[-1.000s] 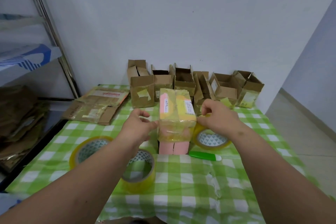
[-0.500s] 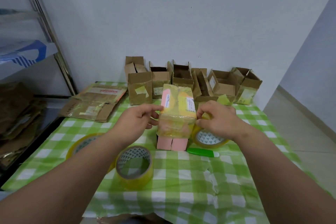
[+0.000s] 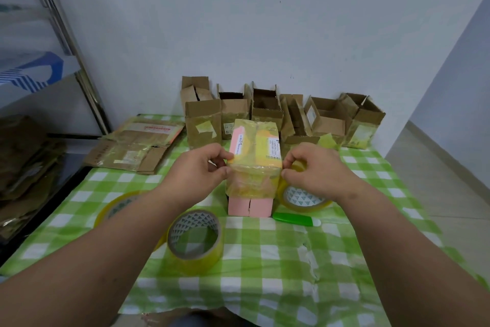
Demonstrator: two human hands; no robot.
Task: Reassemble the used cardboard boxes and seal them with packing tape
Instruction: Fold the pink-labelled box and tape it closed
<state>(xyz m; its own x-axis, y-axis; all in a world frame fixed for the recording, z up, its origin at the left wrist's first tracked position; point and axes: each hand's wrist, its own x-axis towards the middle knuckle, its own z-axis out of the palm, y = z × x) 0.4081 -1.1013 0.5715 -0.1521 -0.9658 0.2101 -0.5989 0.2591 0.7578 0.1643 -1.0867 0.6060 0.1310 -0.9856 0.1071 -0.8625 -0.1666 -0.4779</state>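
A pink and yellow box (image 3: pixel 254 159), wrapped in glossy old tape, stands on end in the middle of the green checked table (image 3: pixel 278 255). My left hand (image 3: pixel 197 167) pinches its left edge near the top. My right hand (image 3: pixel 315 167) pinches its right edge at the same height. Two pink flaps at its bottom rest on the cloth. A tape roll (image 3: pixel 195 240) lies in front of the box, another (image 3: pixel 302 195) sits behind my right wrist, and a third (image 3: pixel 116 206) is partly hidden by my left forearm.
Several open brown boxes (image 3: pixel 267 111) line the wall at the back. Flattened cardboard (image 3: pixel 135 146) lies at the back left. A green utility knife (image 3: pixel 295 219) lies right of the pink flaps. A metal shelf (image 3: pixel 39 66) with more flattened cardboard stands on the left.
Both hands have closed in on the box's two sides; the left hand, apart from it a second ago, now pinches its left edge. The box stays upright in the same spot.
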